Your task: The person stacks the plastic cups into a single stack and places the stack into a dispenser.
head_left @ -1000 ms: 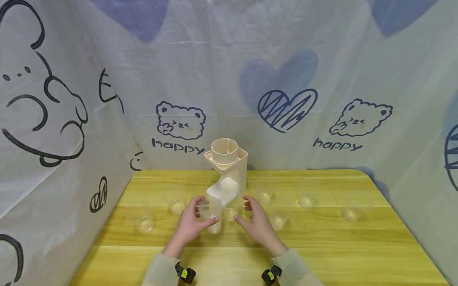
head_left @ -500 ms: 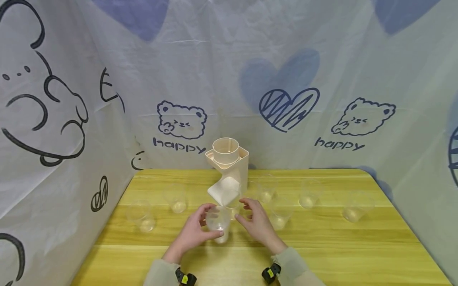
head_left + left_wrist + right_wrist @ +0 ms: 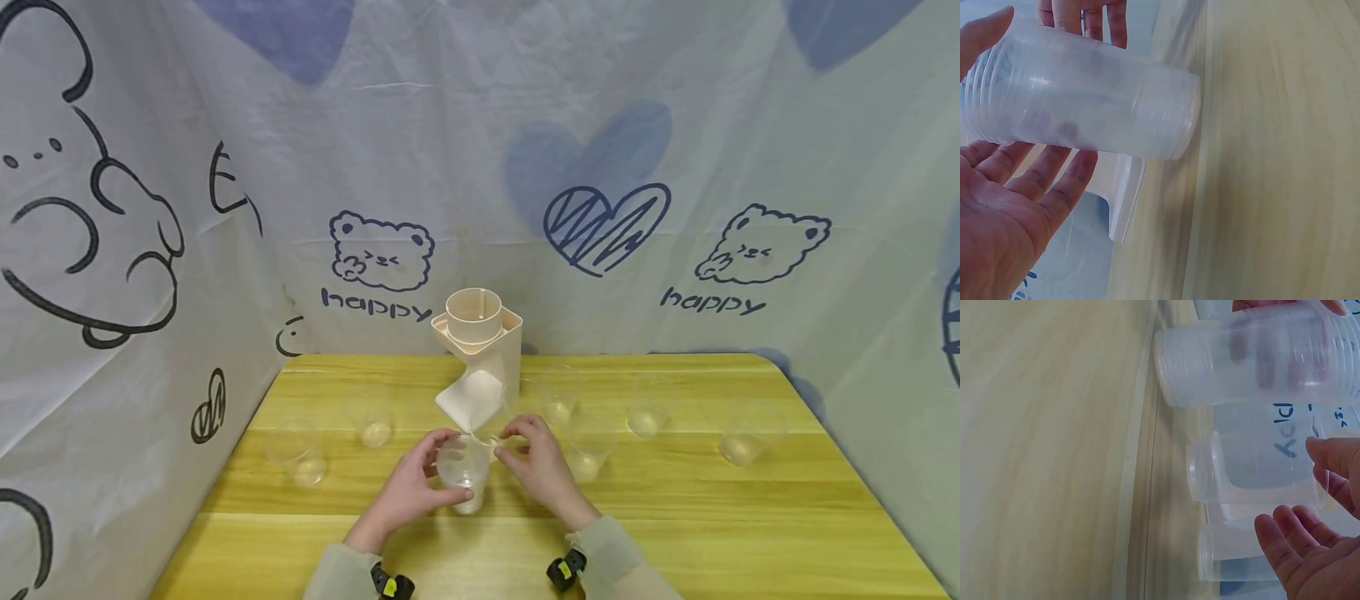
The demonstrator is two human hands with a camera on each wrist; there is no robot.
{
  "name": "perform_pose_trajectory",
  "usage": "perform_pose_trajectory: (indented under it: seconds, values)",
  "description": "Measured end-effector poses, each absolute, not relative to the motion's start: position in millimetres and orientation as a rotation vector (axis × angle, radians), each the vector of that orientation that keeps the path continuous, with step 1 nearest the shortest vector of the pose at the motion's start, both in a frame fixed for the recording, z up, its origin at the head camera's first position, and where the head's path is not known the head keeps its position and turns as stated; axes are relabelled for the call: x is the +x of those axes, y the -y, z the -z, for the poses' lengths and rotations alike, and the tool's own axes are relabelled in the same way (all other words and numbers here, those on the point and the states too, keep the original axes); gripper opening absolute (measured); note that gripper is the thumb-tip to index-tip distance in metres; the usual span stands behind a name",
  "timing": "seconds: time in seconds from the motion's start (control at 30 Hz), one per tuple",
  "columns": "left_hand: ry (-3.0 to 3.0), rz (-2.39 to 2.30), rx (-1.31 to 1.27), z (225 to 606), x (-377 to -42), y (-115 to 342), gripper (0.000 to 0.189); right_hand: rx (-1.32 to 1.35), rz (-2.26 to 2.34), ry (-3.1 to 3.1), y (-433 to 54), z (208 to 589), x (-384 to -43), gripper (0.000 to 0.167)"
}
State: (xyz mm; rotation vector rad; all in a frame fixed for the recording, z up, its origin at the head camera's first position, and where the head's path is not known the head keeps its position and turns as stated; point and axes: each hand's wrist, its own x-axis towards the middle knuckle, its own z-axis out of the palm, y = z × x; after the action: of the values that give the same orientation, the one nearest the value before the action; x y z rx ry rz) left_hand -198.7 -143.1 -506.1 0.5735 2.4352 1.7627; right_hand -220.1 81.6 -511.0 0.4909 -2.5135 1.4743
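Note:
A stack of nested clear plastic cups (image 3: 462, 467) stands at the front middle of the wooden table, in the grip of my left hand (image 3: 416, 483). In the left wrist view its rims lie close together, with the thumb on one side and the fingers along the other. My right hand (image 3: 540, 462) pinches the rim of a single clear plastic cup (image 3: 1263, 465) between thumb and forefinger; its other fingers extend loosely. That cup is beside the stack, in front of the cream-coloured stand (image 3: 510, 358).
The stand has a round tube (image 3: 474, 321) on top and a slanted white plate (image 3: 471, 400) at its front. Clear cups flank it: two on the left, such as one cup (image 3: 307, 471), and several on the right, such as another cup (image 3: 738, 450). A printed cloth (image 3: 480, 167) hangs behind.
My left hand has brought the cup stack right and nearer to me. The right hand's thumb and forefinger, apart before, have closed on the single cup's rim.

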Motion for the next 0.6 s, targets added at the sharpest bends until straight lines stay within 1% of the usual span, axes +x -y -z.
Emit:
perform_pose_trajectory:
  seconds: [0.17,0.37,0.5,0.6]
  values:
    - [-2.433,-1.759,0.569,506,-198,143,0.077,0.473,-1.442,2.510,-86,511,-218,0.014]
    - [-2.439,-1.761,0.583,507,-198,143,0.076,0.478,-1.381,2.552,-94,504,-209,0.014]
    - [-2.433,-1.770,0.579,507,-198,143,0.074,0.502,-1.352,2.554,-100,502,-202,0.017]
    - [-2.427,-1.774,0.568,507,-198,143,0.074,0.493,-1.371,2.557,-103,502,-200,0.022]
